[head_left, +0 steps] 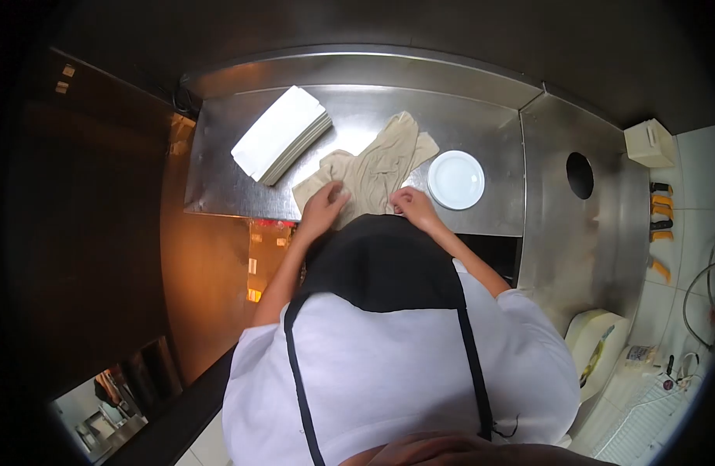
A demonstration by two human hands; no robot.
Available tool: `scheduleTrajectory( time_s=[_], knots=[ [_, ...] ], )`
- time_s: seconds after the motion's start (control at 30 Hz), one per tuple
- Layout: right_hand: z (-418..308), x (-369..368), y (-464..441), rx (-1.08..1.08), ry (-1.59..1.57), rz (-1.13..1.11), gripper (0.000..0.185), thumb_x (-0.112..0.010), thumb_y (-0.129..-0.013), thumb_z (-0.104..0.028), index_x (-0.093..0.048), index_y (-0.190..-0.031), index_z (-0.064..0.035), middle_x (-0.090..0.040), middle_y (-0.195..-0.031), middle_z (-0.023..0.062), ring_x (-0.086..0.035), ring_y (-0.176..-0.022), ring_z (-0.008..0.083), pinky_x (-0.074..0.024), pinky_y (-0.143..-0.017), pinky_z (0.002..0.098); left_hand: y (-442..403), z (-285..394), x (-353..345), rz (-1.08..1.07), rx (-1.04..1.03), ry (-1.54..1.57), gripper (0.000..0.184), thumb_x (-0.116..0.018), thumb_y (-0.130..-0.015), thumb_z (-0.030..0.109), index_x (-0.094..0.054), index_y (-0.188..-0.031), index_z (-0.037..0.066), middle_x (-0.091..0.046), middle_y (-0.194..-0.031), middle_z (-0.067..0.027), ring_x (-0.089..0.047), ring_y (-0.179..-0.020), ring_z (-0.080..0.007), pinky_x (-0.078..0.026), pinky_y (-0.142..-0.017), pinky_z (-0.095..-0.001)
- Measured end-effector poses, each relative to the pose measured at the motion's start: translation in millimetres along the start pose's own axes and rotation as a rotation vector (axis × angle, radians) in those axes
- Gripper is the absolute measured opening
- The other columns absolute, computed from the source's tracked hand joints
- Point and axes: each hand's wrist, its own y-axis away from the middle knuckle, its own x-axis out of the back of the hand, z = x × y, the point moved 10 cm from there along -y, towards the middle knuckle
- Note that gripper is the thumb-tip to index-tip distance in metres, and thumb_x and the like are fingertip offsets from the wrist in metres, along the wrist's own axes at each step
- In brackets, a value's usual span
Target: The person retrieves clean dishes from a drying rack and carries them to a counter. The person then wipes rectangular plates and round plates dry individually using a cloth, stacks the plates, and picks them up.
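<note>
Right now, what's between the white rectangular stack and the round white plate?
Head view: the crumpled beige cloth lies between them on the metal counter.

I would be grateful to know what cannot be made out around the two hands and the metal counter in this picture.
All in the head view:
Left hand and right hand: whether either grips the crumpled beige cloth; their curled pose hides it.
White round plate: whether others lie beneath; its top hides this.
White rectangular stack: layers too fine to count.
Black round opening: its inside is lost in darkness.
</note>
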Motion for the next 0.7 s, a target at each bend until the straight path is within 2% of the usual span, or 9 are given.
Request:
scheduleTrajectory(
  time_s=[0.13,0.23,0.33,0.4,0.47,0.5,0.53,0.6,0.7],
  knots=[
    [-0.6,20.9,-1.9,-0.238,-0.041,0.195,0.034,-0.066,-0.103,-0.036,-0.066,-0.109,-0.0022,-0.072,-0.089,0.0088,-0.072,-0.071,0.014,-0.0559,-0.054,0.0273,-20.7,43.6,-13.0,0.155,-0.017,-0.465,0.048,-0.079,-0.089,0.034,-0.068,-0.122,0.0,-0.072,-0.117,-0.0228,-0.072,-0.102,-0.036,-0.057,-0.084,-0.0442],
    [-1.0,-0.3,-37.4,-0.107,0.125,0.022,0.034,-0.072,-0.096,-0.035,-0.069,-0.105,-0.0018,-0.075,-0.086,0.0114,-0.073,-0.074,0.0181,-0.0557,-0.061,0.0297,-35.6,38.1,-36.3,0.089,-0.113,-0.551,0.047,-0.079,-0.087,0.035,-0.07,-0.117,0.001,-0.074,-0.105,-0.0221,-0.072,-0.093,-0.0394,-0.056,-0.079,-0.0474],
    [-15.6,17.8,-52.7,0.21,0.151,0.237,0.025,-0.071,-0.097,-0.029,-0.07,-0.1,-0.004,-0.073,-0.083,0.0088,-0.069,-0.072,0.0158,-0.0528,-0.064,0.0278,-38.4,47.6,-10.5,0.09,-0.038,-0.554,0.041,-0.08,-0.087,0.035,-0.074,-0.111,0.001,-0.076,-0.093,-0.0209,-0.073,-0.086,-0.0403,-0.056,-0.076,-0.0474],
    [-15.1,46.5,-42.3,0.223,-0.102,0.341,0.021,-0.069,-0.099,-0.026,-0.069,-0.099,-0.0043,-0.07,-0.081,0.0061,-0.067,-0.072,0.0144,-0.0508,-0.065,0.0274,-32.1,53.8,28.8,0.167,0.017,-0.529,0.038,-0.081,-0.087,0.035,-0.076,-0.105,0.002,-0.075,-0.087,-0.0203,-0.073,-0.083,-0.0402,-0.056,-0.074,-0.0472],
    [-40.0,70.5,-11.1,0.214,-0.43,0.392,0.016,-0.063,-0.102,-0.021,-0.066,-0.102,-0.0059,-0.066,-0.082,0.0009,-0.061,-0.072,0.0118,-0.0482,-0.065,0.027,-24.6,57.6,63.4,0.16,0.082,-0.421,0.034,-0.081,-0.088,0.033,-0.078,-0.1,0.001,-0.073,-0.081,-0.0195,-0.07,-0.072,-0.0344,-0.055,-0.07,-0.0418],
    [-50.6,74.4,4.8,0.099,-0.638,0.322,0.016,-0.061,-0.104,-0.021,-0.064,-0.107,-0.0059,-0.068,-0.093,0.0031,-0.065,-0.08,0.0132,-0.0509,-0.071,0.0269,-24.6,49.6,72.2,0.095,0.103,-0.266,0.03,-0.077,-0.094,0.031,-0.076,-0.103,0.002,-0.073,-0.081,-0.0101,-0.065,-0.072,-0.0197,-0.052,-0.071,-0.0321],
    [-63.6,82.0,5.7,0.225,-0.895,0.268,0.018,-0.054,-0.107,-0.02,-0.064,-0.112,-0.0057,-0.07,-0.108,0.0073,-0.068,-0.104,0.0194,-0.0541,-0.093,0.0359,-22.6,61.9,79.2,0.099,0.042,-0.046,0.028,-0.075,-0.097,0.029,-0.075,-0.104,0.002,-0.071,-0.084,-0.0067,-0.063,-0.075,-0.0162,-0.051,-0.073,-0.0299],
    [-99.4,101.9,14.4,0.345,-1.057,0.163,0.022,-0.052,-0.108,-0.019,-0.062,-0.117,-0.0025,-0.069,-0.123,0.0121,-0.066,-0.119,0.0242,-0.0509,-0.106,0.0403,-13.6,94.3,98.7,0.111,-0.091,0.393,0.023,-0.071,-0.101,0.026,-0.073,-0.106,0.004,-0.068,-0.088,0.0002,-0.058,-0.082,-0.0092,-0.048,-0.076,-0.0255],
    [-193.4,138.4,30.1,0.545,-0.962,0.131,0.039,-0.047,-0.111,-0.034,-0.057,-0.13,-0.0017,-0.065,-0.133,0.0147,-0.063,-0.125,0.0264,-0.0478,-0.112,0.0423,1.0,174.3,129.2,0.081,-0.129,0.58,0.022,-0.064,-0.107,0.027,-0.065,-0.108,0.005,-0.066,-0.1,0.0007,-0.059,-0.09,-0.0058,-0.05,-0.082,-0.0242]
  ],
)
